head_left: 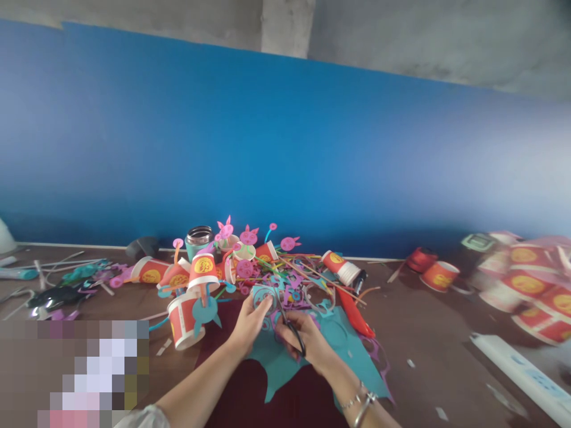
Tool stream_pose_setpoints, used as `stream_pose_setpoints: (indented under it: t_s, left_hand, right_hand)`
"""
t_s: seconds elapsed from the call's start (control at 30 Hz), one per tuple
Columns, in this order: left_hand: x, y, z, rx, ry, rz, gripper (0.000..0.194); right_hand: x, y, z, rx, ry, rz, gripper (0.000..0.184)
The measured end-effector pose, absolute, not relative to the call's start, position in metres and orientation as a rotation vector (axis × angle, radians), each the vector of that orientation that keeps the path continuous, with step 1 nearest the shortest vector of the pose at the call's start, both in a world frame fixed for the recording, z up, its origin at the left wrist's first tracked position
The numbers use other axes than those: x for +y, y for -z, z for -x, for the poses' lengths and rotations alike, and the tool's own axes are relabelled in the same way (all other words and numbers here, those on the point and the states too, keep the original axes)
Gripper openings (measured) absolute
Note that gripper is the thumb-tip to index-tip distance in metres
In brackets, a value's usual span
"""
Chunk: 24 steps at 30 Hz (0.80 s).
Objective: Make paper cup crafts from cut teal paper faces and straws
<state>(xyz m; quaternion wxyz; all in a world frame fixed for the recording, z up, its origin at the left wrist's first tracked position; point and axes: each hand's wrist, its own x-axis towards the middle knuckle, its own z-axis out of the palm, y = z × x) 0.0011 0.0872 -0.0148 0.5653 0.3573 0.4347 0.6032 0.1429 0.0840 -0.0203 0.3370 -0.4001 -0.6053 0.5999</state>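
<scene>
My left hand (256, 318) pinches a small teal paper piece (263, 294) with drawn lines on it. Black-handled scissors (294, 336) are in my right hand (306, 339), their blades pointing up beside the paper. I cannot tell whether the blades touch it. Below both hands lies a larger teal paper sheet (352, 356) with cut, jagged edges. Just beyond them is a pile of paper scraps (294, 285) in pink, purple and teal, mixed with thin sticks. A teal paper cutout (206, 315) is attached near the stacked red paper cups (203, 273) at left.
Along the blue partition (285, 148) stand a teal tumbler (198, 238) and pink paper animal heads (248, 235). A long red object (357, 312) lies right of the scraps. Further right are a bag of paper cups (530, 285) and a white power strip (526, 374).
</scene>
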Motion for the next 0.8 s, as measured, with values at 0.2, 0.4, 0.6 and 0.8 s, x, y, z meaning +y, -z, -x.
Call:
stream_pose_setpoints:
  t_s: [0.2,0.4,0.6,0.8]
  left_hand:
    - [0.0873,0.0139,0.0001,1.029,-1.44,-0.82,0.032]
    - [0.087,0.0105,-0.0003,1.019,-1.461,-0.853,0.03]
    - [0.0868,0.0116,-0.0008,1.022,-1.444,-0.836,0.03]
    - [0.0885,0.0121,0.0012,1.031,-1.453,-0.857,0.027]
  right_hand:
    - [0.083,0.0185,-0.144,-1.599,-1.567,1.037,0.031]
    - [0.0822,0.0211,-0.1436,-1.583,-1.579,1.086,0.028]
    - [0.0832,0.02,-0.1432,-1.597,-1.565,1.062,0.029]
    - [0.0842,0.0203,-0.1457,-1.603,-1.564,1.073,0.032]
